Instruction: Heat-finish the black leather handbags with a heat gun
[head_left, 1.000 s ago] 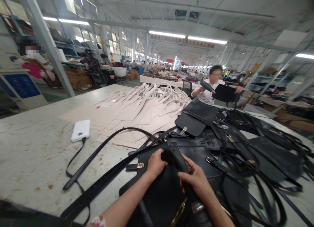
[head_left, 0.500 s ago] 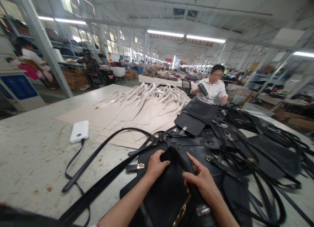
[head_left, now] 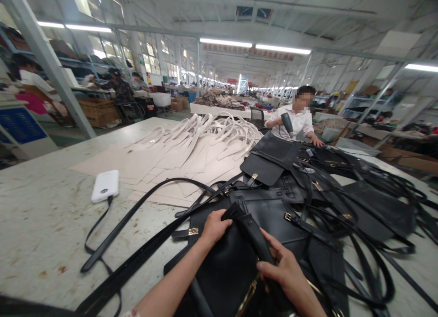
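A black leather bag point(head_left: 222, 273) lies tilted in front of me, with a gold zip point(head_left: 249, 295) showing along its opening. My left hand point(head_left: 214, 226) pinches the bag's upper edge between thumb and fingers. On the other side, my right hand point(head_left: 283, 265) is closed around the folded side edge, the thumb on top and some fingers hidden behind it. A gold clasp point(head_left: 193, 231) on a short tab sticks out left of my left hand. Long black straps point(head_left: 143, 267) run from the bag area towards the lower left.
More black bags point(head_left: 315, 189) with straps and gold buckles are heaped to the right. Pale handled pieces point(head_left: 191, 157) lie piled beyond. A white power bank point(head_left: 105, 185) with a cable rests on the table point(head_left: 41, 216). Across it, a co-worker point(head_left: 290, 118) holds a hair dryer point(head_left: 286, 124).
The view has shifted slightly. My right hand has moved a little lower along the bag's edge, and the edge has turned. The co-worker's dryer has tilted more upright.
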{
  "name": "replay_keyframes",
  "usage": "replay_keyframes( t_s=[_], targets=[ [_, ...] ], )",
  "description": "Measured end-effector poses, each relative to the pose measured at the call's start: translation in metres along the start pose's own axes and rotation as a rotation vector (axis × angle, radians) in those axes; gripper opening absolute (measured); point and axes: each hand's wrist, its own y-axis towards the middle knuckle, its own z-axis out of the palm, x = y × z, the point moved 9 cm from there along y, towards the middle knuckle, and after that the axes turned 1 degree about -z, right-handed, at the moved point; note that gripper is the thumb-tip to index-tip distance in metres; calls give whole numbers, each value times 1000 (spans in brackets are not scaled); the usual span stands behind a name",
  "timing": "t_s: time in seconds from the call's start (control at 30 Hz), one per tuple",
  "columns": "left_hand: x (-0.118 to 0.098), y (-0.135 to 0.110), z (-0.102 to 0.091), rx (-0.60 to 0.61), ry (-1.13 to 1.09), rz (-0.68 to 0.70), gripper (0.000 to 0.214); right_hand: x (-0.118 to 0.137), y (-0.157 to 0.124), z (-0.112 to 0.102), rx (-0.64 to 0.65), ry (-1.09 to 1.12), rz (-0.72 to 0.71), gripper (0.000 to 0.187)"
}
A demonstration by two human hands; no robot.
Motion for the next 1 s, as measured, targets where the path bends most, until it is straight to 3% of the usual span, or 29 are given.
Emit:
replay_keyframes(
  t_s=[0.17, 0.37, 0.5, 0.67, 0.77, 0.9, 1.0],
  targets=[
    [9, 6, 3, 74, -124, -77, 15, 7, 18, 6, -2, -11, -55, 73],
    [9, 8, 1, 71, -232, -126, 19, 16, 32, 9, -79, -37, -178, 68],
    [12, 9, -1, 31, -255, -152, 21, 24, 30, -8, -82, -66, -181, 64],
    [17, 14, -3, -29, -226, -168, 19, 36, -8, -72, -154, -95, -120, 70],
    [18, 17, -3, -42, -202, -160, 17, 24, -42, -100, -154, -130, -7, 74],
    [14, 17, -3, -42, -156, -128, 15, -12, -74, -107, -86, -73, 134, 79],
    [11, 16, -2, -33, -119, -103, 16, -28, -74, -104, -73, -49, 175, 81]
  ],
)
